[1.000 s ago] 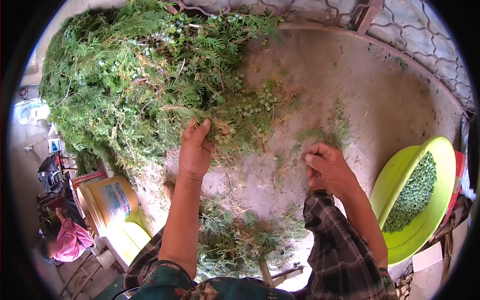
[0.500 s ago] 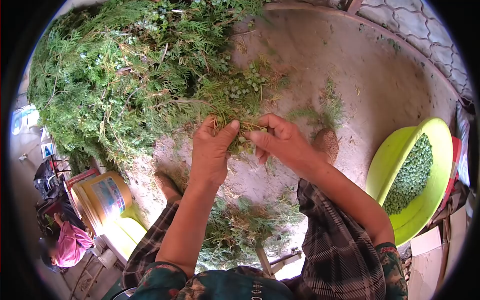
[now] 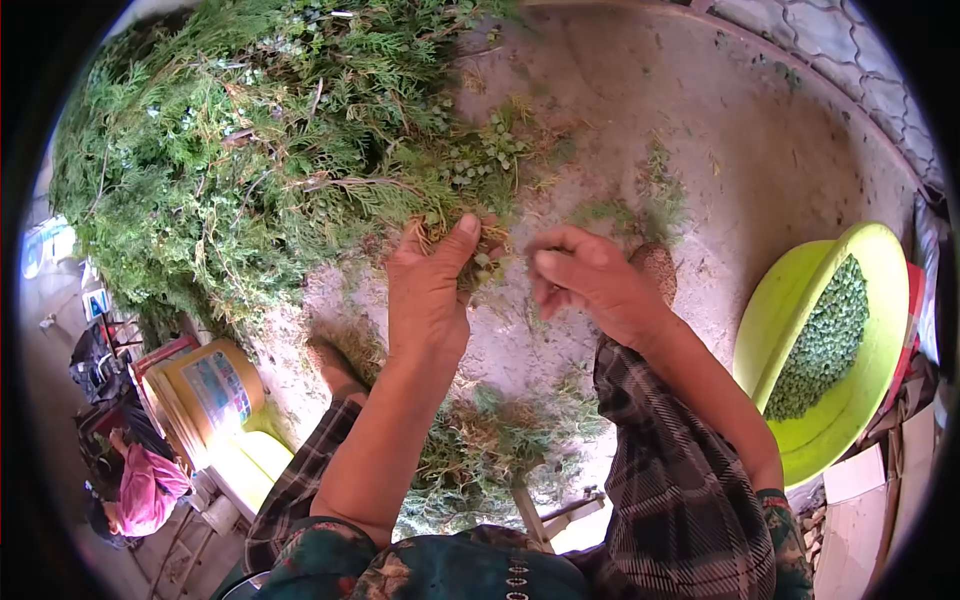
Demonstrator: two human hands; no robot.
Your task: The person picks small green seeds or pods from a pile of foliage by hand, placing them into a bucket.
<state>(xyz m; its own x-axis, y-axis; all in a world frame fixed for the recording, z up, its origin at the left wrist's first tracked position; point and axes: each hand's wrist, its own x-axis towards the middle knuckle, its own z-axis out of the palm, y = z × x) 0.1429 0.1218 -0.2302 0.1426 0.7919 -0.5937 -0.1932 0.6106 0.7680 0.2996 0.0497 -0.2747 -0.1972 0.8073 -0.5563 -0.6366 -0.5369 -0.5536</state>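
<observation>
My left hand pinches a conifer sprig between thumb and fingers, with yellowed stems and small pale green cones showing past the fingertips. To its right, my right hand hangs apart from the sprig, its fingers curled in and closed. Whatever those fingers hold, if anything, is hidden. Just beyond my left hand lies a big heap of cut conifer branches, some carrying bluish-green cones. At the right, a tilted lime-green basin contains many small green cones.
Loose conifer clippings lie on the ground between my legs. On the left stand a yellow bucket with a label and a bright yellow-green container. Another person in a pink top sits at far left. Cardboard lies below the basin.
My right hand has pulled away from the sprig to the right, leaving a gap between the hands. My left hand keeps its pinch in nearly the same place.
</observation>
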